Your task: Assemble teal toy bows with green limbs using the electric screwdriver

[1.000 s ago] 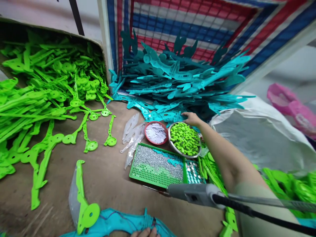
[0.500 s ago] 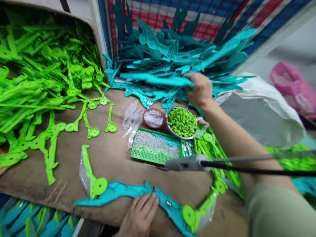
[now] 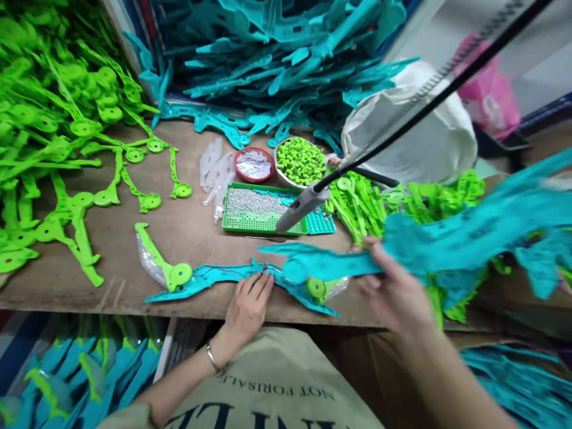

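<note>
My left hand (image 3: pixel 249 301) lies with stretched fingers on the middle of a teal plastic bow-shaped shell (image 3: pixel 214 275) at the table's front edge. Wires run inside this shell. Green limbs are at its ends: the left green limb (image 3: pixel 179 275) and the right green limb (image 3: pixel 318 288), with clear plastic pieces beside them. My right hand (image 3: pixel 397 286) is closed around a second teal bow-shaped shell (image 3: pixel 451 238), raised over the right side and blurred by motion. Its left end overlaps the lower shell in view; whether they touch I cannot tell.
Green limbs (image 3: pixel 75 128) are heaped at left, teal shells (image 3: pixel 277 65) at the back. A green tray (image 3: pixel 263 225) of small metal parts, a red basket (image 3: pixel 254 179) and a bowl of green pieces (image 3: pixel 301 161) stand mid-table. A grey tool (image 3: pixel 297 210) hangs over the tray.
My right hand has drawn a teal shell from the back pile toward the front right. My left hand stays on the lower shell. The view has shifted, and the grey tool's cord now slants upward.
</note>
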